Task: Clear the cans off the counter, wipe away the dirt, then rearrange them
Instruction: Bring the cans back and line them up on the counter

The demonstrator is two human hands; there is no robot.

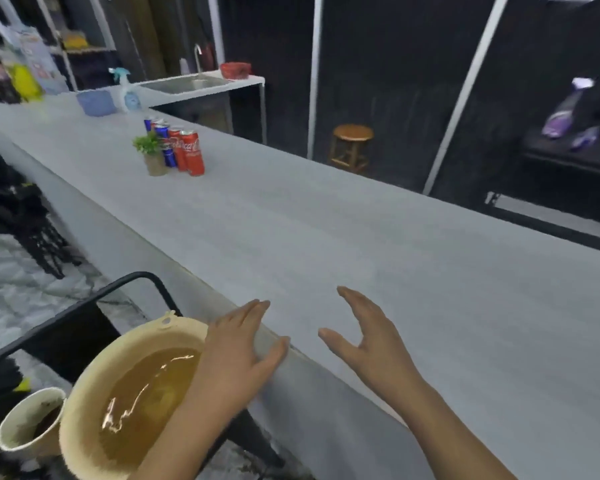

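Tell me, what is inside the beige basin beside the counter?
The beige basin holds yellowish-brown liquid with glints on top. The left hand and forearm cover its right part; the bottom cannot be seen.

Premises appear to be a bar or café-type service area, possibly a staged one. A long grey counter point(326, 230) runs the length of the room. Toward its far end stand drink cans point(179, 148), red and blue, grouped beside a small potted plant point(151, 154). Past the far end sits a stainless sink point(187, 83) with a tap, a spray bottle point(127, 91) near it. A round wooden stool point(352, 147) stands beyond the counter's right edge against dark panelled walls with white posts. Shelving with packaged goods occupies the far left corner. The floor left of the counter is marble-patterned.
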